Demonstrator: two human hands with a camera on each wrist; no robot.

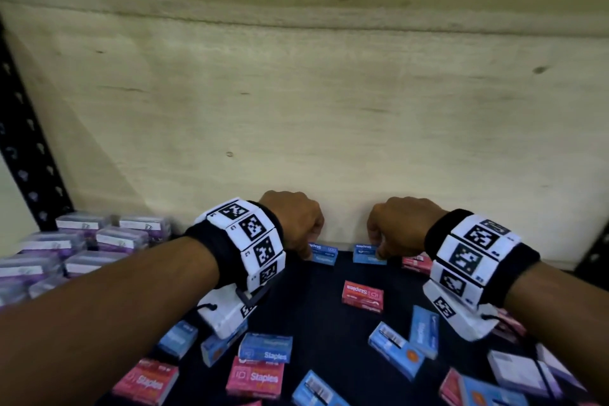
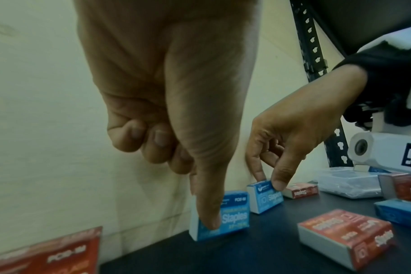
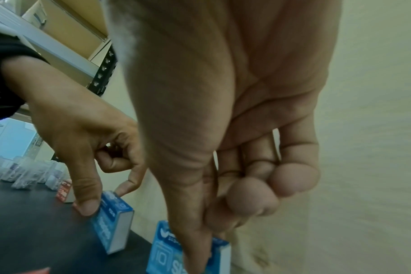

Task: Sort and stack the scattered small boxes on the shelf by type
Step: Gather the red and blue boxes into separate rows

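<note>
Two blue staples boxes stand on edge at the back of the dark shelf [image 1: 324, 303], close to the plywood back wall. My left hand [image 1: 311, 241] pinches the left blue box [image 1: 324, 254] between thumb and forefinger; in the left wrist view the thumb of that hand [image 2: 205, 218] presses the box's front [image 2: 235, 213]. My right hand [image 1: 377, 245] pinches the right blue box [image 1: 365, 254] the same way. The right wrist view shows this hand [image 3: 200, 255] gripping its box [image 3: 164, 255], with the left box [image 3: 113, 222] beside it. A small gap separates the boxes.
Red staples boxes [image 1: 362, 295] [image 1: 255, 379] and blue ones [image 1: 265, 346] [image 1: 397, 349] lie scattered on the near shelf. Another red box [image 1: 417, 262] lies behind my right wrist. Clear purple-tinted boxes [image 1: 85, 241] crowd the left. Black uprights [image 1: 26, 142] flank the shelf.
</note>
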